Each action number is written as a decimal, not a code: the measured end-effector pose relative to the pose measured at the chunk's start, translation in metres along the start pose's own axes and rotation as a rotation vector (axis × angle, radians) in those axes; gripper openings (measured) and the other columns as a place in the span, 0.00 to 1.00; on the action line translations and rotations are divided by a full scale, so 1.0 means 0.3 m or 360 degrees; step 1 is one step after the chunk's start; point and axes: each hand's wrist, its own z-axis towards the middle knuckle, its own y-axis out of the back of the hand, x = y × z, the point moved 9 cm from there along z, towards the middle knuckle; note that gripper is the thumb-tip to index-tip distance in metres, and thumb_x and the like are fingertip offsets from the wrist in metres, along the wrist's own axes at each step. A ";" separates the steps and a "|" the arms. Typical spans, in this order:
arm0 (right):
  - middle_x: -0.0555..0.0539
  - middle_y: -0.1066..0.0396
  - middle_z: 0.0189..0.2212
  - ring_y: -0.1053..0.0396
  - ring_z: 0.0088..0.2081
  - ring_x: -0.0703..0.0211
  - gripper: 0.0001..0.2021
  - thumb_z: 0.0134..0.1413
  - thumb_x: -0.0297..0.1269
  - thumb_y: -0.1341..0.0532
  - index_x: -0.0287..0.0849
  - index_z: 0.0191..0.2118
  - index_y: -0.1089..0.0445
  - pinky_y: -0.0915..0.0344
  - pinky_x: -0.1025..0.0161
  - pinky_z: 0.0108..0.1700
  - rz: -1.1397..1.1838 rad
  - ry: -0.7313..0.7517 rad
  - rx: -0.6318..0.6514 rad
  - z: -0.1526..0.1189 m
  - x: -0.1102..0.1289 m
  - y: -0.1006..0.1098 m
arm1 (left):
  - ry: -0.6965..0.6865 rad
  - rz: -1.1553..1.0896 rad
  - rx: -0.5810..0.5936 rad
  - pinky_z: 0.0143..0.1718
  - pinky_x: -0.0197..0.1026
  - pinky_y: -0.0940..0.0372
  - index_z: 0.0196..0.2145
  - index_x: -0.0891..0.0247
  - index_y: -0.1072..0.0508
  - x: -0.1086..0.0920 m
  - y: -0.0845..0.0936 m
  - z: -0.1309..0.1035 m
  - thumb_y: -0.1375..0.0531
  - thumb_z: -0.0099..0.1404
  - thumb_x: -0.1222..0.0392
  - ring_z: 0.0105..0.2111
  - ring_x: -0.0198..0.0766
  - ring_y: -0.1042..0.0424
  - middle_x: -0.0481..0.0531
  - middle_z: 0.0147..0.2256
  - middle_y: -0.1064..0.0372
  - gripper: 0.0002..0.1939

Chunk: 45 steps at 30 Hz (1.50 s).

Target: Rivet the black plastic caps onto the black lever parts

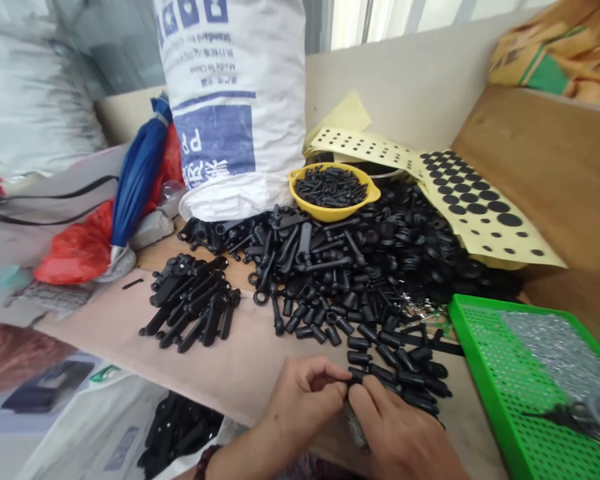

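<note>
Cylinder (357, 375), small and black, sits at near centre, long axis roughly left-right; we see left hand (300, 395) and right hand (400, 423) both pinching it, neither clearly nearer. Loose black cylinders (406, 361) lie just far and right of it.

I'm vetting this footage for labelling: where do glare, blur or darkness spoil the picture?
Head view: bright panels at top nearly wash out; head view: the dark-tipped object against the green tray looks blurred; head view: edges merge in the black heap, while left hand and right hand are softly lit.
</note>
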 end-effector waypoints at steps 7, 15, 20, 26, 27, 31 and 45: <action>0.55 0.36 0.20 0.36 0.18 0.63 0.08 0.54 0.26 0.53 0.47 0.35 0.43 0.42 0.70 0.20 0.0545 -0.0445 -0.0173 -0.085 -0.211 0.070 | -0.0026 -0.0002 0.0430 0.29 0.35 0.37 0.40 0.67 0.24 -0.078 -0.158 0.029 0.38 0.54 0.51 0.26 0.34 0.31 0.50 0.27 0.29 0.20; 0.58 0.35 0.20 0.36 0.19 0.66 0.06 0.60 0.35 0.50 0.48 0.32 0.39 0.39 0.74 0.22 0.0932 -0.0785 -0.0234 -0.099 -0.373 0.165 | -0.1337 0.2242 0.0607 0.40 0.39 0.37 0.37 0.63 0.27 -0.213 -0.265 0.178 0.49 0.64 0.70 0.37 0.38 0.32 0.53 0.36 0.29 0.11; 0.58 0.34 0.21 0.35 0.21 0.66 0.06 0.61 0.36 0.50 0.49 0.32 0.40 0.38 0.75 0.24 0.0976 -0.0864 -0.0191 -0.103 -0.393 0.145 | -0.1387 0.2943 0.0839 0.33 0.39 0.39 0.33 0.63 0.30 -0.191 -0.312 0.209 0.46 0.64 0.69 0.36 0.40 0.37 0.53 0.37 0.34 0.06; 0.57 0.33 0.21 0.34 0.21 0.64 0.08 0.61 0.36 0.51 0.48 0.29 0.41 0.38 0.72 0.24 0.0919 -0.0897 -0.0118 -0.093 -0.411 0.119 | -0.1475 0.2970 0.0861 0.34 0.41 0.39 0.34 0.64 0.31 -0.191 -0.328 0.213 0.45 0.64 0.69 0.38 0.41 0.38 0.53 0.37 0.37 0.05; 0.57 0.33 0.21 0.34 0.21 0.64 0.08 0.60 0.36 0.51 0.48 0.29 0.41 0.38 0.71 0.24 0.0912 -0.0893 -0.0113 -0.086 -0.411 0.118 | -0.1496 0.2944 0.0856 0.34 0.41 0.39 0.34 0.64 0.31 -0.192 -0.326 0.217 0.45 0.64 0.69 0.38 0.41 0.38 0.53 0.37 0.37 0.05; 0.58 0.35 0.18 0.36 0.18 0.65 0.08 0.59 0.34 0.51 0.49 0.30 0.40 0.40 0.72 0.21 0.0876 -0.0861 -0.0202 -0.053 -0.413 0.133 | -0.1492 0.2695 0.0885 0.37 0.40 0.38 0.32 0.65 0.31 -0.226 -0.309 0.234 0.45 0.64 0.67 0.37 0.40 0.37 0.53 0.37 0.35 0.04; 0.56 0.36 0.17 0.38 0.17 0.65 0.10 0.59 0.36 0.50 0.48 0.29 0.35 0.40 0.71 0.19 0.0939 -0.0803 -0.0247 -0.043 -0.419 0.113 | -0.0921 0.1183 0.1037 0.29 0.32 0.42 0.40 0.66 0.25 -0.303 -0.250 0.202 0.38 0.60 0.59 0.26 0.31 0.37 0.46 0.27 0.36 0.11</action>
